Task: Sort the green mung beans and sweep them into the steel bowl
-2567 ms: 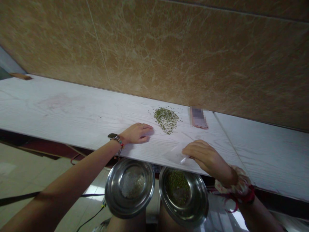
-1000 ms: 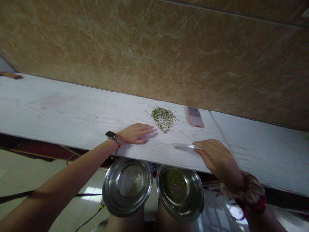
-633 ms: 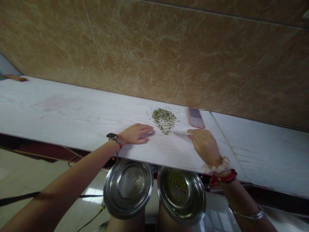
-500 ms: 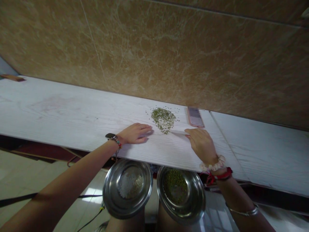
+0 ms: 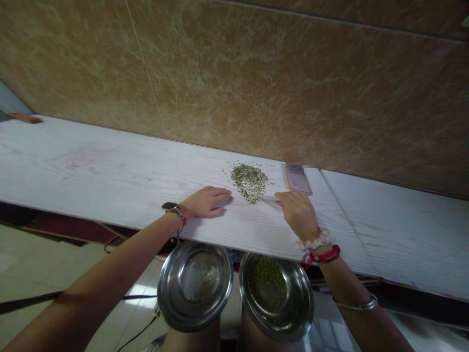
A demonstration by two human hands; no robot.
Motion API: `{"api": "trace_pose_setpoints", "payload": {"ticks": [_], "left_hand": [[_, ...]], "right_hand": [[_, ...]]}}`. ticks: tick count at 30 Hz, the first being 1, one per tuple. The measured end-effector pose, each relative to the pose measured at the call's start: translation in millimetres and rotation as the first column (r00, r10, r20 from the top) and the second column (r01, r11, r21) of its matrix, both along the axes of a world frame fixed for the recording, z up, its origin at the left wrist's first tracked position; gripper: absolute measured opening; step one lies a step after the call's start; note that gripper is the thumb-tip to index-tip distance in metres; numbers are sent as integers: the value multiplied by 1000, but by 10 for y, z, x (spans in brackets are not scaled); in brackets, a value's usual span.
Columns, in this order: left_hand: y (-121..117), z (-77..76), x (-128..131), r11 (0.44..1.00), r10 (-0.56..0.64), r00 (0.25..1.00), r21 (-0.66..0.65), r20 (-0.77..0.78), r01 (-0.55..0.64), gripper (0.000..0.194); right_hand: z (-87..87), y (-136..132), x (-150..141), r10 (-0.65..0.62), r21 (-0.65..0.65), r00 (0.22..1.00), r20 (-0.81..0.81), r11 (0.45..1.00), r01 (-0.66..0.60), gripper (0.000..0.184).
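Small green mung beans point(image 5: 249, 180) lie in a loose patch on the white wood-grain table point(image 5: 176, 168), with a few stray ones around the edges. My left hand point(image 5: 205, 201) rests palm down left of the beans, its fingers stretched out and nothing in it. Between the fingers of my right hand point(image 5: 297, 209) is a thin whitish utensil point(image 5: 269, 198), whose exact kind I cannot make out. Its tip reaches the near right edge of the beans.
Below the table edge, two steel bowls rest on my legs: the left bowl point(image 5: 166, 288) has white grains, the right bowl point(image 5: 302, 293) green beans. A phone point(image 5: 298, 178) lies behind my right hand. A marbled wall point(image 5: 234, 88) borders the table's far side.
My right hand has shifted slightly left and away from me, bringing the thin utensil a little further in among the near beans. My left hand stays in place.
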State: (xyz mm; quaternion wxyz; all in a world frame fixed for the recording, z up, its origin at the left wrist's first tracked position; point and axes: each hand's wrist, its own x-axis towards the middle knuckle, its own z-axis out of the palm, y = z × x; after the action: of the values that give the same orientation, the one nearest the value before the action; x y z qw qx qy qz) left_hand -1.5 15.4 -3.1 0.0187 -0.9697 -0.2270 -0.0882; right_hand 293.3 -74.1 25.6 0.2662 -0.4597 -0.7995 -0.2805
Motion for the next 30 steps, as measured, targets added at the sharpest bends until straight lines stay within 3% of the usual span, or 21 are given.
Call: {"api": "trace_pose_setpoints", "payload": {"ticks": [8,16,24,30], "left_hand": [[-8,10,14,1000,-4,1000,5,5,4,38],[-12,11,12,1000,3,1000,10,6,-3,38],[-9,4,10,1000,5,1000,12,10,-5,37],[-8,4,13,1000,-5,1000,18,21,5,36]], "right_hand": [[63,-77,33,82,13,997,-7,997,-82,21],[43,-28,-2,20,-20,1000,0,1000,-20,21],[125,-146,-45,125,4,992,25,992,-125,21],[134,-144,4,55,10,998,7,998,-55,20]]}}
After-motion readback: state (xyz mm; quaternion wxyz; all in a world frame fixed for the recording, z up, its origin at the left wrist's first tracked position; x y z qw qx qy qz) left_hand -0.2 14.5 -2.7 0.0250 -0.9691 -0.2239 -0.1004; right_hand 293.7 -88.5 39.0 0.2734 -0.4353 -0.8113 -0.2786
